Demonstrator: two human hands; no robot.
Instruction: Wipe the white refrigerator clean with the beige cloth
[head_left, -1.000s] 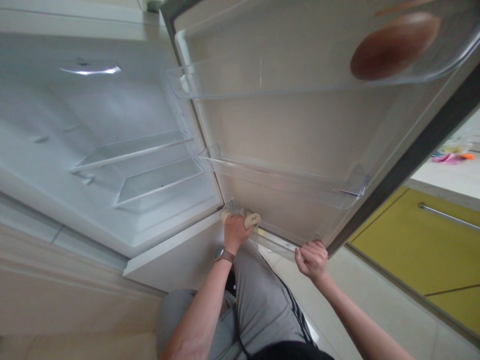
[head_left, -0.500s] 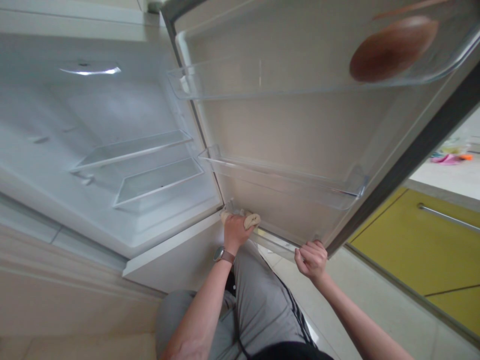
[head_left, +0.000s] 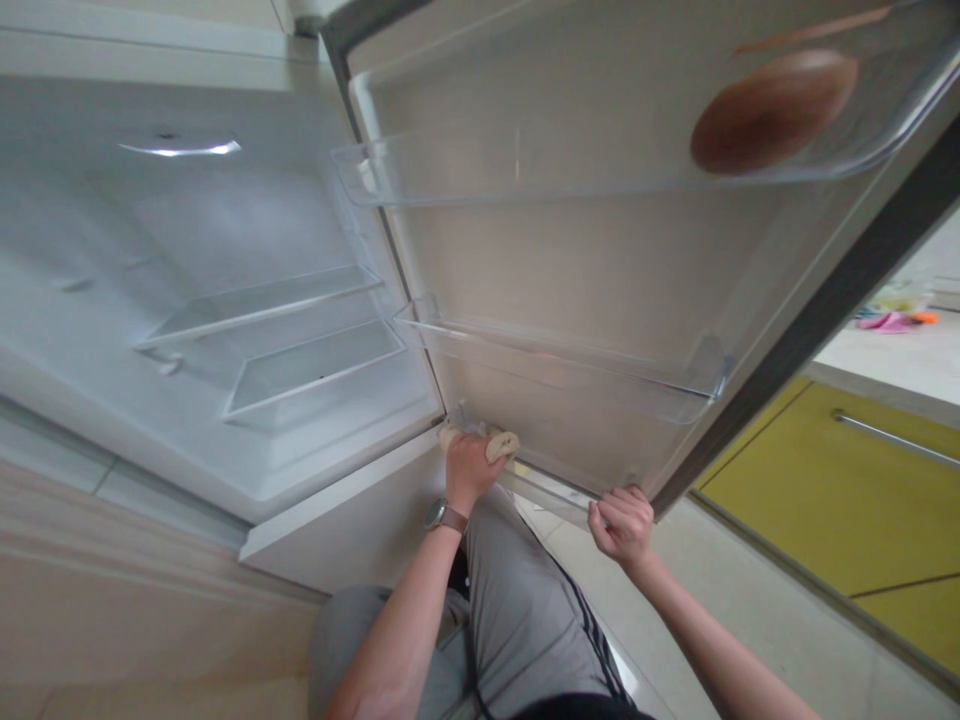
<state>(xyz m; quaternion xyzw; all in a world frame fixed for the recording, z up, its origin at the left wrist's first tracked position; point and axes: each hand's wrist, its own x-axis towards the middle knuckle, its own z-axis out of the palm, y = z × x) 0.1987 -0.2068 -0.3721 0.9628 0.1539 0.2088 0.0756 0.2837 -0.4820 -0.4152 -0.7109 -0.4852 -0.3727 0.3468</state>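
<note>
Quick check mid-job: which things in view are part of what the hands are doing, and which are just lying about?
Part of the work:
beige cloth, held in the left hand
bottom door bin, right hand curled at its outer end
open fridge door carrying that bin

Just about:
brown oval thing in the top door bin
pink and orange things on the counter

At the right edge of the frame, we are seeing a white counter [head_left: 885, 362], where a pink item [head_left: 889, 322] and an orange one [head_left: 924, 318] are lying. Below, a yellow cabinet [head_left: 840, 500] is showing its metal handle [head_left: 892, 437]; pale floor tiles [head_left: 712, 560] are spreading beside it.
</note>
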